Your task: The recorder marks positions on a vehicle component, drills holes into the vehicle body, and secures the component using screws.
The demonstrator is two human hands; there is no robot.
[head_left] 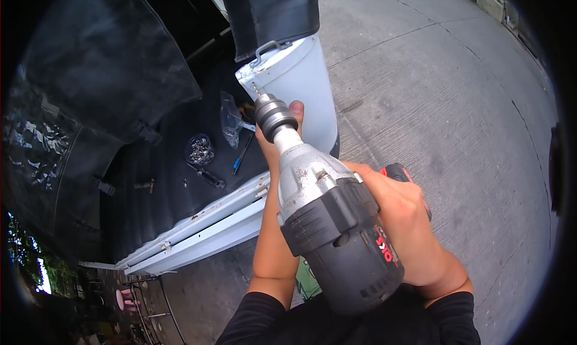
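My right hand [399,204] is closed around the handle of a grey and black power drill [342,243]. The drill's metal chuck [276,114] points away from me and holds a thin drill bit [255,88]. The bit's tip is at the upper left corner of a white metal panel [309,93], the end of an opened truck-bed side; whether it touches cannot be told. My left hand [264,144] is beyond the chuck, close to the panel. Its thumb shows upright against the white surface; the other fingers are hidden behind the drill.
On the black truck bed lie a tub of small metal fasteners [199,150], a clear plastic bag [230,120], a blue and black pen-like tool [242,156] and a ratchet-like tool [210,178]. A black cover [108,63] hangs at left. Concrete ground [457,117] stretches to the right.
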